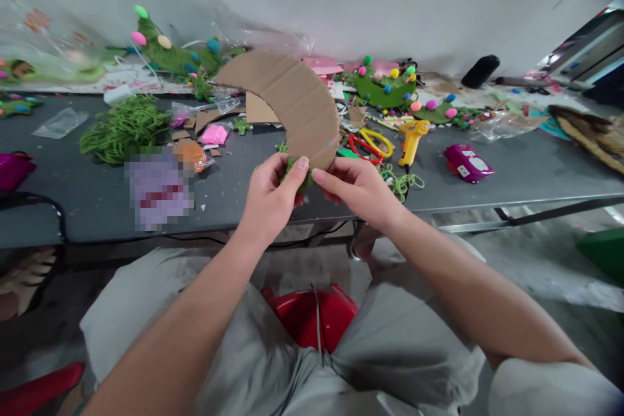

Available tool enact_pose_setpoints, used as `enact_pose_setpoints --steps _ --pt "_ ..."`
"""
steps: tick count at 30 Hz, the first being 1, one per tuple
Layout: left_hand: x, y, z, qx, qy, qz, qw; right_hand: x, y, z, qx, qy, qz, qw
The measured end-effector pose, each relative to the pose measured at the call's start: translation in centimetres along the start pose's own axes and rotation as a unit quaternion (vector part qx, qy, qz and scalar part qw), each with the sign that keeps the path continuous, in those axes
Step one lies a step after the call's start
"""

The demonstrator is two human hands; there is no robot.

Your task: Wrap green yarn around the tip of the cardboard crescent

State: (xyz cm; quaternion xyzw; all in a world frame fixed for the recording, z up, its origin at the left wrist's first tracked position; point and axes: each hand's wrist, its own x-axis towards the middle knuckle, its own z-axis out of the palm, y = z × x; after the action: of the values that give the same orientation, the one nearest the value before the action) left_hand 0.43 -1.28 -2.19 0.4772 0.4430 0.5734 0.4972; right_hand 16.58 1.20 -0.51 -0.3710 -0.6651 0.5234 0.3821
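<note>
A brown cardboard crescent (299, 97) is held up above the table's front edge, with green yarn (297, 174) wrapped around its lower end. My left hand (273, 192) is closed on that yarn-covered end, thumb on the front face. Against the crescent's lower right edge, my right hand (361, 188) pinches with thumb and fingers; its fingertips are partly hidden behind the cardboard. To the left on the table lies a loose heap of green yarn (124, 129). Thin light-green strands (402, 183) lie just beyond my right hand.
A yellow glue gun (412, 143) stands near scissors with red and yellow handles (373, 145). Green crescents with coloured pompoms (385, 88) lie along the wall. A purple packet (468, 162) is at right, an orange bag (192, 156) at left. Below is a red stool (312, 318).
</note>
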Motion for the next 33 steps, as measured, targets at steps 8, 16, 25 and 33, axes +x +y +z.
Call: enact_pose_setpoints --steps 8,16,25,33 --pt "0.0 0.1 -0.2 0.114 0.05 0.123 0.984 -0.7 -0.5 0.0 -0.159 0.062 -0.079 0.982" --pt "-0.4 1.1 0.0 -0.028 -0.119 -0.01 0.992 -0.9 -0.7 -0.2 -0.285 -0.081 -0.188 0.937" --pt "0.2 0.4 -0.8 -0.062 -0.068 -0.091 0.992 -0.9 -1.3 -1.4 -0.287 -0.02 -0.145 0.947" --pt "0.4 0.6 -1.6 0.0 -0.081 -0.062 0.995 -0.6 -1.1 -2.9 -0.277 0.022 -0.128 0.952"
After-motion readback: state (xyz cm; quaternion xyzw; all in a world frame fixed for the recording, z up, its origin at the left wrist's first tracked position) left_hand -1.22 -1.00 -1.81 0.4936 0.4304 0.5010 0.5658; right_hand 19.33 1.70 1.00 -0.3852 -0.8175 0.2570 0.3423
